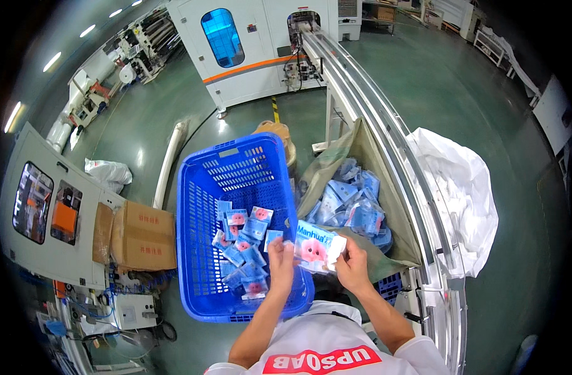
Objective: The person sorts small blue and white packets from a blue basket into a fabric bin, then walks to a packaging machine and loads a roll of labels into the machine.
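A soft blue-and-white packet (pixel 314 247) with a pink cartoon figure is held up in front of me, over the right rim of a blue plastic basket (pixel 185 250). My right hand (pixel 352 267) pinches its right edge, where a white end sticks out. Closed fingers of my left hand (pixel 281 262) are at its left edge; their exact grip is partly hidden. Just beyond the left fingertips shows a small blue packet (pixel 273 237); whether they touch it I cannot tell. Several small blue packets with pink figures (pixel 243 245) lie loose in the basket.
Right of the basket, a green cloth sack (pixel 395 240) holds several blue packets in clear film (pixel 345 197). A metal conveyor rail (pixel 386 115) runs from a white machine (pixel 255 72) past my right side. A white bag (pixel 467 200) stands beyond it. Cardboard boxes (pixel 145 234) are left.
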Tool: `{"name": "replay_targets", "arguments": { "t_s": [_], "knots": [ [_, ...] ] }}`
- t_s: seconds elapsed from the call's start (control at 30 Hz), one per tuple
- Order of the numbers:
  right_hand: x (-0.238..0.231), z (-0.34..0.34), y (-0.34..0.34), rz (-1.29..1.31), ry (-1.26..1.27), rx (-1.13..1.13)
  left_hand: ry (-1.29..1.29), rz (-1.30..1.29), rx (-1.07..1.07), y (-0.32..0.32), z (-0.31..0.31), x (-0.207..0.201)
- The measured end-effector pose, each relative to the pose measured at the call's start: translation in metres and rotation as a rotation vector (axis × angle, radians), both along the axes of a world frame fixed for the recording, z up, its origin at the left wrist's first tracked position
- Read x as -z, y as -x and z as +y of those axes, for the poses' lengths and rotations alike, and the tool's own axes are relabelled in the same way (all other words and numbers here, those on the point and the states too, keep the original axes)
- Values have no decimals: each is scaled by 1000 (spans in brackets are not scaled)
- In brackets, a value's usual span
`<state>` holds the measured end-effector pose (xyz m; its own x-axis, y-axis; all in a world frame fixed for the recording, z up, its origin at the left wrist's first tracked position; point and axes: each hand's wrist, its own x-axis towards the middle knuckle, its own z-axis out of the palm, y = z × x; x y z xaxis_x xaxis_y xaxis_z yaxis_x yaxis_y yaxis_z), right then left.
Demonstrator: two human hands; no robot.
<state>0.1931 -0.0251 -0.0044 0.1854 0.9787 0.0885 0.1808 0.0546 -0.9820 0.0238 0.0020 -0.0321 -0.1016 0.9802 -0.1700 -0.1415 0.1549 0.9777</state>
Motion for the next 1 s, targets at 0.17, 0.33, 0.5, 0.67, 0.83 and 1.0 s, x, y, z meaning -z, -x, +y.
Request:
{"name": "replay_targets", "arguments": {
  "t_s": [0.17,0.33,0.5,0.67,0.83,1.0],
  "knots": [
    [22,-3,-9,537,125,-79,37,42,246,8,10,10],
    [22,-8,-12,452,4,-2,-185,284,60,-11,7,-1],
    [14,-13,-22,16,197,30,-281,407,11,-25,9,-6],
    [19,-17,-33,46,150,57,-387,616,-168,-6,36,6],
    [20,-25,-98,367,228,140,-306,537,-153,44,81,13],
    [10,-20,-187,406,184,465,-236,363,-24,6,75,40]
  ]
}}
